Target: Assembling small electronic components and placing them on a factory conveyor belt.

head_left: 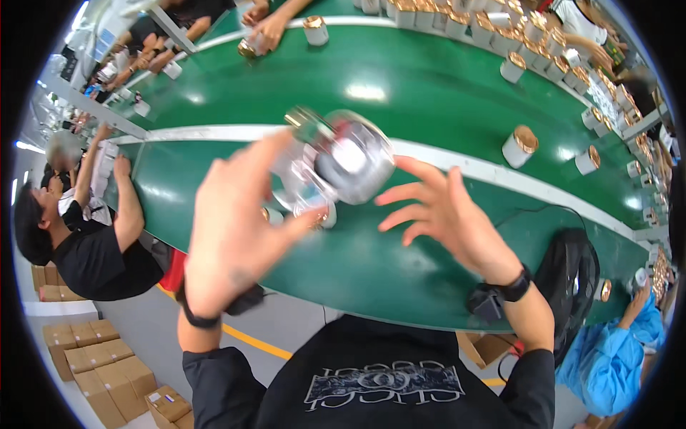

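Note:
My left hand [239, 214], smeared by motion, is closed round a shiny, rounded, see-through and silvery object [354, 161] above the green table. Its kind is too blurred to tell. A narrow gold-coloured piece [306, 123] shows at its upper left. To the right, my right hand [454, 218] has its fingers spread and holds nothing; the index fingertip is close to the object's edge, and I cannot tell if they touch. Below the object, a small white container [327, 217] with a gold-coloured part stands on the table, partly hidden by my left fingers.
Beyond a white rail [457, 154] runs a green belt [400, 79] carrying white canisters with gold tops, such as one canister [520, 146]. A black bag [569, 275] lies on the table at right. Co-workers sit left and right. Cardboard boxes [107, 372] stand on the floor.

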`<action>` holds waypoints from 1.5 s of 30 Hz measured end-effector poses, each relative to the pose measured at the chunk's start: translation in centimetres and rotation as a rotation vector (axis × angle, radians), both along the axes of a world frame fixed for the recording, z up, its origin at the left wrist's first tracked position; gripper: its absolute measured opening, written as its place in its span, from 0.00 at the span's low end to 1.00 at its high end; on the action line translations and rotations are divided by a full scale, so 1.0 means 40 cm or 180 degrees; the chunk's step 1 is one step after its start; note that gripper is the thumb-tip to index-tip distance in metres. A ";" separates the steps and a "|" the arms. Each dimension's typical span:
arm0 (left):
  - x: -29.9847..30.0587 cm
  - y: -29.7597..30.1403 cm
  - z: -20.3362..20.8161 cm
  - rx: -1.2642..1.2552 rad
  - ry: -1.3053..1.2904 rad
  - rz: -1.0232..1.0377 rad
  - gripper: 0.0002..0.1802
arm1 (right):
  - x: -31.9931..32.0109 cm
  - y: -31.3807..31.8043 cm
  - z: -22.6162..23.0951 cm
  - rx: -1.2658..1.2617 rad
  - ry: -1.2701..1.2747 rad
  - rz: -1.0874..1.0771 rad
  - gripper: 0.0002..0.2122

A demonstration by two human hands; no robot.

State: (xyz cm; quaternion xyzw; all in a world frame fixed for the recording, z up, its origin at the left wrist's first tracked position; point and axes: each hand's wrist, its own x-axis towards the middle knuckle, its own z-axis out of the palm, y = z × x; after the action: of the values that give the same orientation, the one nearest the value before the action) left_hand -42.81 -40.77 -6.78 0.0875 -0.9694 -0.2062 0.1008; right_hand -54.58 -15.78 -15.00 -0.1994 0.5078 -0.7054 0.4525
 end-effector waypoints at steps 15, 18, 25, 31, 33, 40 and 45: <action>0.042 0.253 -0.396 0.1714 -0.0660 -0.1315 0.34 | 0.178 0.176 -0.058 0.1719 0.0204 -0.0623 0.23; 0.042 0.260 -0.403 0.1759 -0.0563 -0.1394 0.33 | 0.209 0.174 -0.066 0.1812 0.0611 -0.0819 0.22; 0.044 0.282 -0.444 0.2504 -0.0275 -0.1179 0.35 | 0.225 0.191 -0.098 0.1435 0.1184 -0.1386 0.23; 0.042 0.304 -0.464 0.2596 -0.0116 -0.1306 0.35 | 0.189 0.159 -0.112 0.1843 0.3784 -0.0818 0.18; 0.042 0.314 -0.464 0.2969 -0.0291 -0.1299 0.34 | 0.178 0.153 -0.119 0.1931 0.4194 -0.0589 0.18; 0.039 0.331 -0.488 0.3920 -0.0386 -0.1098 0.29 | 0.178 0.127 -0.138 0.1982 0.3387 -0.0960 0.37; 0.036 0.346 -0.486 0.3736 -0.0407 -0.0985 0.24 | 0.169 0.146 -0.142 0.1988 0.3465 -0.0798 0.37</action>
State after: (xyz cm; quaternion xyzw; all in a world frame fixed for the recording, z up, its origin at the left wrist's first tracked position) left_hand -41.38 -26.93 -26.23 -0.0013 -0.6996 -0.7126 -0.0538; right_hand -47.82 -9.94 -20.69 -0.3269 0.8661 -0.3695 0.0806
